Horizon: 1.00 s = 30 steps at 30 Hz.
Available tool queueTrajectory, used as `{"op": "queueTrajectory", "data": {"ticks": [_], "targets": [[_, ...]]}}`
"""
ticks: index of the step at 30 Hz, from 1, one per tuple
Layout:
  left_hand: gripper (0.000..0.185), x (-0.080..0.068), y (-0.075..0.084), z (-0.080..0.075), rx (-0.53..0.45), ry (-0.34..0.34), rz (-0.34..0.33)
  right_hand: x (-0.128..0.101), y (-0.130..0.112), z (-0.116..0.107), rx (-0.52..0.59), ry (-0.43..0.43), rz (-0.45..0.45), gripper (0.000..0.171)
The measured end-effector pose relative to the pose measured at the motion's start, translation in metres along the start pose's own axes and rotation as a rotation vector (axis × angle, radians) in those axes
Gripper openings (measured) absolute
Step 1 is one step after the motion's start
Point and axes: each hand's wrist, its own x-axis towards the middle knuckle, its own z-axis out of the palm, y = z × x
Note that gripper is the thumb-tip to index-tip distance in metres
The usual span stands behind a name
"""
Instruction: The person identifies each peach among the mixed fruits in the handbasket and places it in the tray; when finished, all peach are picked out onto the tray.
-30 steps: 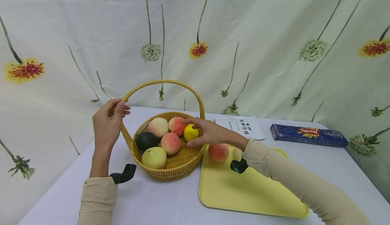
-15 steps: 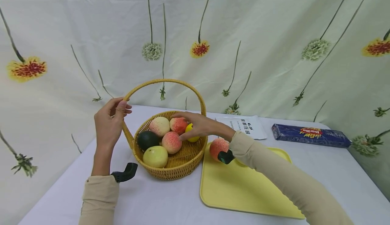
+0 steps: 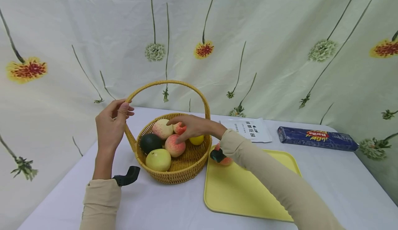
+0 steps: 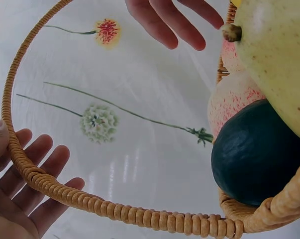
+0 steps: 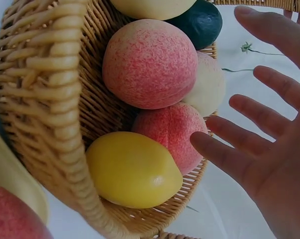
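A wicker basket [image 3: 174, 178] holds several fruits: a pear-like pale green fruit [image 3: 158, 160], a dark green avocado-like fruit [image 5: 203, 24], peaches [image 5: 150, 64] and a yellow lemon [image 5: 135, 169]. My left hand [image 3: 109, 124] holds the left side of the arched basket handle [image 4: 105, 205] between thumb and fingers. Over the basket hovers my right hand [image 3: 197, 126], fingers spread, nothing held. In the right wrist view its fingers stand apart from the peaches and lemon. In the head view the hand partly covers the back peach [image 3: 179, 128] and the lemon.
A yellow tray [image 3: 242, 192] lies right of the basket, with a peach [image 3: 226, 161] partly hidden by the right sleeve. Behind it are a white packet [image 3: 252, 129] and a dark blue Barilla box [image 3: 317, 138]. A flowered cloth [image 3: 273, 50] hangs behind the table.
My right hand has moved left, from around the lemon to above the peaches, fingers still spread. The fruits stay in the basket. My left hand keeps its place on the handle.
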Motion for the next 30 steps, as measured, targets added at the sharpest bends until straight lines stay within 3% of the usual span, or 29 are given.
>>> {"op": "queueTrajectory", "data": {"ticks": [9,24,30], "targets": [[0.039,0.000,0.001,0.000,0.002,0.005,0.001,0.015,-0.002,0.004,-0.089,-0.056,0.015,0.065],[0.040,-0.001,0.000,0.000,0.002,-0.003,-0.003,0.023,-0.001,0.010,-0.072,-0.122,0.117,0.062],[0.039,0.000,-0.001,0.000,0.002,0.000,-0.001,0.027,-0.001,0.016,-0.124,-0.161,0.147,0.061]]}}
